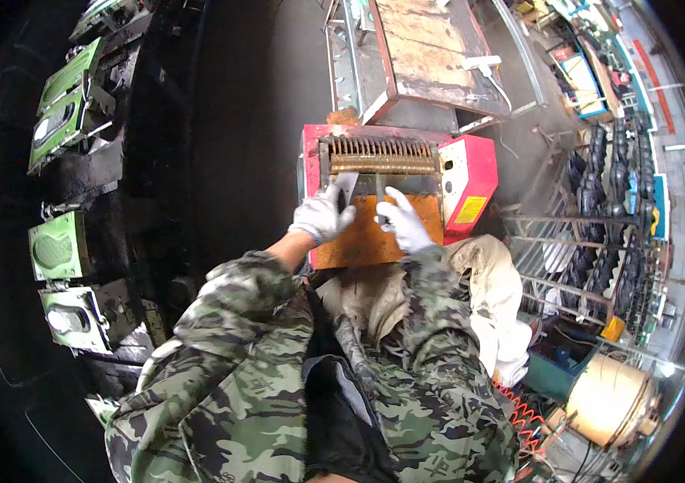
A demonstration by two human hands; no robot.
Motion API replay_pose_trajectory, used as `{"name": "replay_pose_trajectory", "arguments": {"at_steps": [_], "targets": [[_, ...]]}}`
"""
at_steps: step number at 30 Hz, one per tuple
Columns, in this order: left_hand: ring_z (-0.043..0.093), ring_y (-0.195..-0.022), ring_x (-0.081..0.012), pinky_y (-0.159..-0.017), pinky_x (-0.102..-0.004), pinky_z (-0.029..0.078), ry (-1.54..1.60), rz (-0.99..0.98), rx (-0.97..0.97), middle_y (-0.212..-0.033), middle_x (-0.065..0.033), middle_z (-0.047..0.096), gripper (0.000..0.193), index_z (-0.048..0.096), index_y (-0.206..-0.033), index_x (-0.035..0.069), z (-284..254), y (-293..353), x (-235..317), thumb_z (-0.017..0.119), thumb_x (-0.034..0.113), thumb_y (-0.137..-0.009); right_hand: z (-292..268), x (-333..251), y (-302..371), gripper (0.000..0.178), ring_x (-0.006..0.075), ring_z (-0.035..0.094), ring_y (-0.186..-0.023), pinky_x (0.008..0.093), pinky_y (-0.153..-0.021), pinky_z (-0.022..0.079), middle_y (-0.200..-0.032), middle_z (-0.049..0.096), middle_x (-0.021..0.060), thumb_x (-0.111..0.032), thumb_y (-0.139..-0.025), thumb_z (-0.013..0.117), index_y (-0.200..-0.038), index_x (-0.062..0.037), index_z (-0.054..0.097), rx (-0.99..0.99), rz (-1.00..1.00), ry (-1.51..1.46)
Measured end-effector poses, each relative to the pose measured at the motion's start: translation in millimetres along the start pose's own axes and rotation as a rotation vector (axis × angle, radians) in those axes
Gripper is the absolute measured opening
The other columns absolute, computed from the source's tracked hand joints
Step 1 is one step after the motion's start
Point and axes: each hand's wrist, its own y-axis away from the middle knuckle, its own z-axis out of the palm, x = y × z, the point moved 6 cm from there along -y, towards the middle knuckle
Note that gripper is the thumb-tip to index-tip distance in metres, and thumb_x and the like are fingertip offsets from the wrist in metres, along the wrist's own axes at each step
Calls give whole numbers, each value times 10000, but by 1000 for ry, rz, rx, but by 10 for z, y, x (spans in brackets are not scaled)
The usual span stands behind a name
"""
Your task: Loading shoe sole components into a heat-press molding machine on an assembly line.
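Though broad, machine (382,164) beneath hands (322,216) (407,224)

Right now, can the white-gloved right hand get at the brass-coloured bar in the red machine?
Likely yes: the right hand is just short of the bar, no guard visible between, though it seems to hold something dark.

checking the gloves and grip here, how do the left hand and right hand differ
The left hand holds a broader pale flat piece; the right hand holds a narrow thin piece.
Bare wrist shows below the left hand, while the right hand's glove appears to meet the camouflage sleeve.
Both are white-gloved.
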Motion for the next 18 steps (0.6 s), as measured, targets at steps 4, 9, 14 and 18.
{"name": "replay_pose_trajectory", "arguments": {"at_steps": [4, 9, 14, 18], "targets": [[636, -710, -213, -611, -314, 517, 1217, 35, -227, -966, -159, 659, 598, 537, -1272, 52, -637, 231, -731, 547, 503, -878, 322, -439, 434, 559, 393, 523, -1260, 394, -837, 538, -1407, 502, 189, -246, -962, 521, -1473, -78, 369, -379, -141, -971], [569, -535, -177, -453, -266, 449, 2051, -20, -252, -908, -192, 648, 644, 530, -1267, 16, -1383, 575, -1188, 580, 520, -869, 1340, -928, 538, 616, 402, 411, -1359, 425, -915, 527, -1530, 357, 209, -269, -963, 508, -1489, -6, 328, -590, -253, -1195], [650, -693, -256, -596, -302, 557, 2127, 152, -491, -1018, -267, 654, 675, 522, -1289, -41, -1738, 334, -1357, 618, 451, -838, 1823, -1336, 183, 649, 407, 436, -1341, 431, -926, 514, -1528, 366, 208, -273, -949, 520, -1489, 24, 315, -591, -312, -1070], [628, -674, -241, -562, -270, 536, 2083, 71, -422, -1035, -265, 648, 689, 517, -1274, -62, -2026, -126, -1669, 634, 444, -823, 2201, -1773, -335, 599, 381, 472, -1319, 405, -895, 517, -1502, 405, 212, -218, -956, 487, -1474, 40, 332, -536, -331, -962]]}}
